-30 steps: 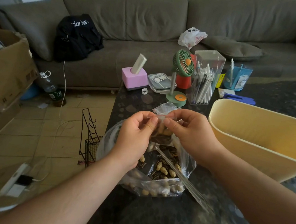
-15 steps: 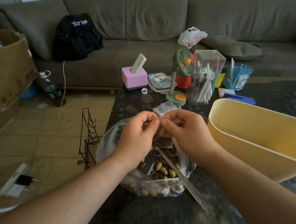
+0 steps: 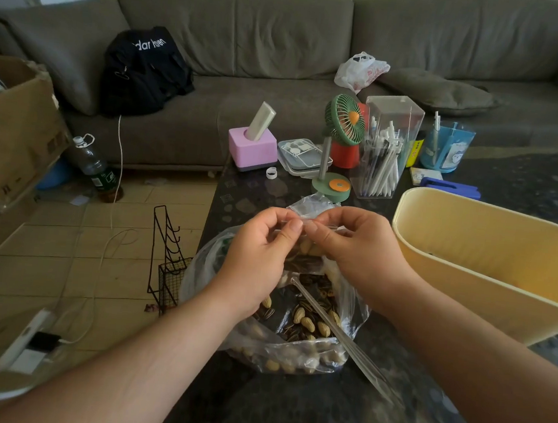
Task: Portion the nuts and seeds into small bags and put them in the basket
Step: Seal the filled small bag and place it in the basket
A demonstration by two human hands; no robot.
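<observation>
Left hand (image 3: 258,255) and right hand (image 3: 357,249), thumbs and forefingers pinching the small bag (image 3: 304,248) top between them, apparently to press its seal; nuts hang below the fingertips, over the large bag (image 3: 294,322); basket (image 3: 470,264) waits right of the fingers

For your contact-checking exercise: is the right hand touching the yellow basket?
Apart. The head view shows dark table between the right hand, which pinches the small bag, and the yellow basket.
</observation>
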